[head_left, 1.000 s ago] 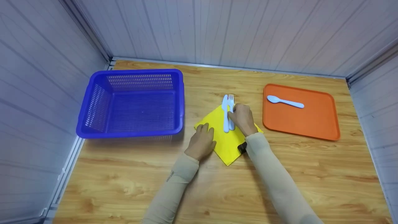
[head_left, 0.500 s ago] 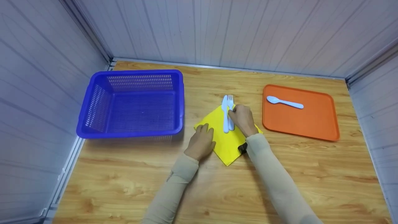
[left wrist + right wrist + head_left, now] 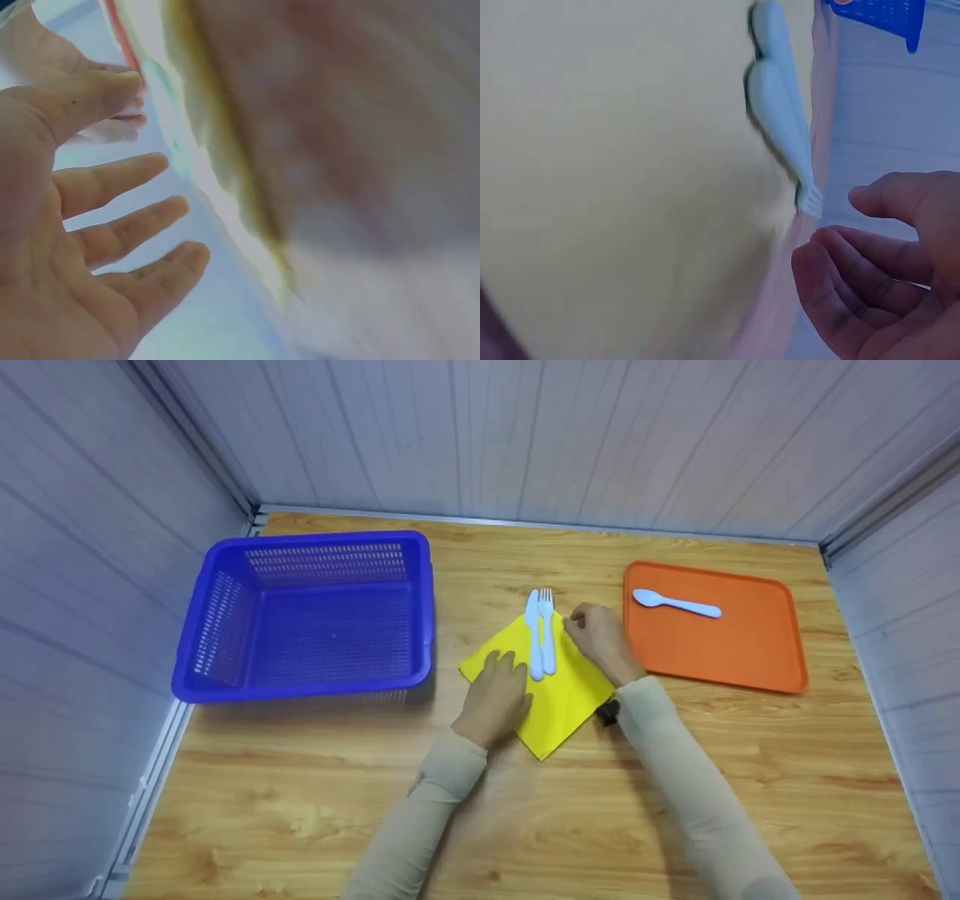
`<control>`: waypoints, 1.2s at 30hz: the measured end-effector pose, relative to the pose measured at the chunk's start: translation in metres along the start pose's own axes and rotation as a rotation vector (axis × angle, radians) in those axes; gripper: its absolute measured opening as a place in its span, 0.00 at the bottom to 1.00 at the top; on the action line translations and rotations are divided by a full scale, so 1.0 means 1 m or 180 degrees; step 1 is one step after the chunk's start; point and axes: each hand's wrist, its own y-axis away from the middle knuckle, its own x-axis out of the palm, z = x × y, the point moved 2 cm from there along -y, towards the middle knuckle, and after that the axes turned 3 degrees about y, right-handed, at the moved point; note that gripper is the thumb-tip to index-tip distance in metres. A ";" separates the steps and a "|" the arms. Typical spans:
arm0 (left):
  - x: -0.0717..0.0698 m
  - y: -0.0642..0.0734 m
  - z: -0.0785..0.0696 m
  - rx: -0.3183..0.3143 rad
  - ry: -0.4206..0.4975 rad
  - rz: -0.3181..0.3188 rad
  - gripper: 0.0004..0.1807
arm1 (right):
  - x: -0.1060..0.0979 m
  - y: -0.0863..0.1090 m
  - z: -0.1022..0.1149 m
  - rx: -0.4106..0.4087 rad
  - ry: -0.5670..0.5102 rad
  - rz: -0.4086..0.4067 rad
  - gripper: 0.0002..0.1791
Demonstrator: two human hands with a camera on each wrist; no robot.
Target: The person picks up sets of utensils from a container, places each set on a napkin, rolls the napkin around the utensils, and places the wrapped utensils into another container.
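A folded yellow napkin [image 3: 574, 694] lies on the table in the head view, one corner pointing forward. On it a white knife [image 3: 534, 637] and a white fork [image 3: 547, 639] lie side by side, their tips past the napkin's far edge. My left hand [image 3: 495, 697] rests over the napkin's left part, fingers spread, left of the knife handle. To the right of the fork is my right hand [image 3: 604, 637], near the napkin's right side. The right wrist view shows its thumb and loosely bent fingers apart, holding nothing, with the fork [image 3: 776, 101] nearby.
An orange tray [image 3: 727, 652] stands at the right with a white spoon [image 3: 679, 604] on it. A blue plastic basket [image 3: 300, 691] sits at the left. Pale panel walls enclose the wooden table [image 3: 300, 787]. A small black object [image 3: 608, 712] shows beneath the right wrist.
My right hand has let go of the fork and moved a little right. My left hand has shifted slightly right over the napkin. The head view has turned slightly.
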 end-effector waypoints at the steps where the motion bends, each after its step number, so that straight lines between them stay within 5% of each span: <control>1: -0.001 -0.005 -0.006 0.0044 0.0028 0.0038 0.24 | -0.008 0.000 -0.005 -0.0040 0.0024 -0.0044 0.15; 9: 0.006 -0.052 -0.055 0.0560 -0.0007 0.0048 0.26 | -0.065 -0.007 -0.065 -0.0281 0.0379 -0.0319 0.15; 16: 0.022 -0.080 -0.088 0.0949 -0.0131 0.0125 0.22 | -0.081 -0.017 -0.111 -0.0240 0.0776 -0.0232 0.14; 25: 0.038 -0.093 -0.114 0.1059 -0.0170 0.0461 0.21 | -0.080 -0.024 -0.135 -0.0334 0.1033 -0.0401 0.10; 36: 0.037 -0.097 -0.117 0.1060 0.0003 0.0632 0.22 | -0.085 -0.024 -0.141 -0.0409 0.1334 -0.0517 0.08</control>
